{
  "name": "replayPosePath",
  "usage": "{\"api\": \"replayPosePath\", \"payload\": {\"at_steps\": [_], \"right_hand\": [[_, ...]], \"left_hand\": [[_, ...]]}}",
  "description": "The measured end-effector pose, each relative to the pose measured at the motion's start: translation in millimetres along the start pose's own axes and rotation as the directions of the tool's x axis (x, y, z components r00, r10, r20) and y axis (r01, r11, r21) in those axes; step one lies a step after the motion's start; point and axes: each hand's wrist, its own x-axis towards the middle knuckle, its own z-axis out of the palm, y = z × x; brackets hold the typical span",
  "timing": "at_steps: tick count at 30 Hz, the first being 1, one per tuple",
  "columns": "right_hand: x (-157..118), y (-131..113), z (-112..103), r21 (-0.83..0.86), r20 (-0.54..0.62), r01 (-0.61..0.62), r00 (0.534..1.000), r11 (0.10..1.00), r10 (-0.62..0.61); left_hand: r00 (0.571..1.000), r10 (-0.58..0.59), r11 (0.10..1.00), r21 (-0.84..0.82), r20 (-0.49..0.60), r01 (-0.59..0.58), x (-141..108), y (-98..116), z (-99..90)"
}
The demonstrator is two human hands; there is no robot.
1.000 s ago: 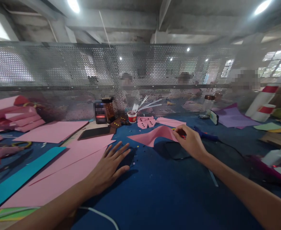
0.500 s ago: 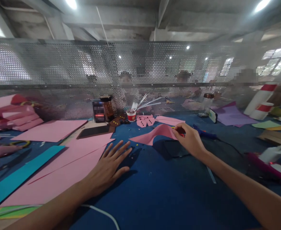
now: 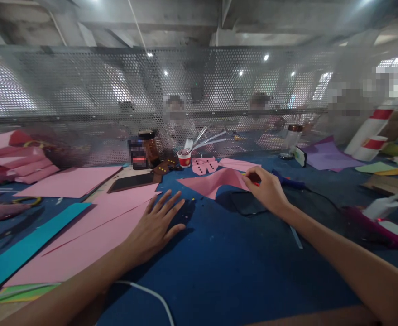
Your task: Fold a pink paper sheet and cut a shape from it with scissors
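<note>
My right hand (image 3: 266,188) pinches the right end of a curved strip of pink paper (image 3: 212,180), which bows up off the blue tabletop (image 3: 219,280). Beneath that hand lies a dark flat rectangle (image 3: 246,204), partly in shadow. Fingers spread, my left hand (image 3: 158,224) hovers or rests at the edge of large pink sheets (image 3: 100,226); whether it touches them I cannot tell. Behind the strip are a pink cut-out with black dots (image 3: 203,165) and another pink piece (image 3: 239,163).
A paper cup (image 3: 184,159) holds clear sticks. Left are a dark phone (image 3: 131,182), a teal strip (image 3: 32,246) and a pink paper stack (image 3: 25,158). Right are a blue glue gun (image 3: 289,181), purple paper (image 3: 331,154) and a magenta power strip (image 3: 378,226). A perforated screen (image 3: 212,90) stands behind.
The view has tilted slightly, so most things sit a little higher in the picture. The raised pink strip has flattened somewhat, still in my right hand; my left hand remains spread.
</note>
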Motion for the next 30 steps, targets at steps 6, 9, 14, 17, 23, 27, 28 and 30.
{"api": "replayPosePath", "payload": {"at_steps": [6, 9, 14, 17, 23, 27, 28, 30], "right_hand": [[0.2, -0.7, -0.8, -0.015, -0.007, 0.0, 1.0, 1.0, 0.0], [0.5, -1.4, -1.4, -0.015, -0.013, 0.005, 1.0, 1.0, -0.005], [1.0, -2.1, -1.8, -0.022, -0.008, 0.012, 1.0, 1.0, -0.012], [0.9, -2.0, -1.9, -0.025, -0.012, 0.016, 1.0, 1.0, -0.016], [0.8, -1.4, -1.8, -0.023, -0.004, 0.017, 1.0, 1.0, -0.017], [0.6, 1.4, 0.1, -0.013, -0.008, 0.006, 1.0, 1.0, -0.006], [0.4, 1.8, 0.5, -0.01, -0.008, 0.005, 1.0, 1.0, -0.005], [-0.1, 2.1, 0.8, -0.003, -0.006, 0.006, 1.0, 1.0, -0.006]], "left_hand": [[0.999, 0.022, 0.999, -0.045, 0.028, -0.021, 3.0, -0.3, 2.6], [0.999, -0.043, 0.999, -0.03, 0.011, 0.044, 3.9, -2.3, 2.1], [0.995, 0.095, 0.993, -0.066, 0.027, -0.093, 2.9, 0.9, -4.4], [1.0, 0.004, 0.999, -0.049, 0.008, -0.004, 2.2, -0.3, -2.7], [0.996, 0.084, 0.994, -0.067, 0.021, -0.082, 2.9, -1.3, -4.4], [0.998, 0.049, 0.996, -0.074, 0.039, -0.046, 2.8, 0.5, -5.1], [0.999, 0.032, 0.997, -0.073, 0.035, -0.03, 2.8, 0.6, -4.5], [0.999, 0.03, 0.997, -0.072, 0.024, -0.028, 2.8, 0.6, -3.5]]}}
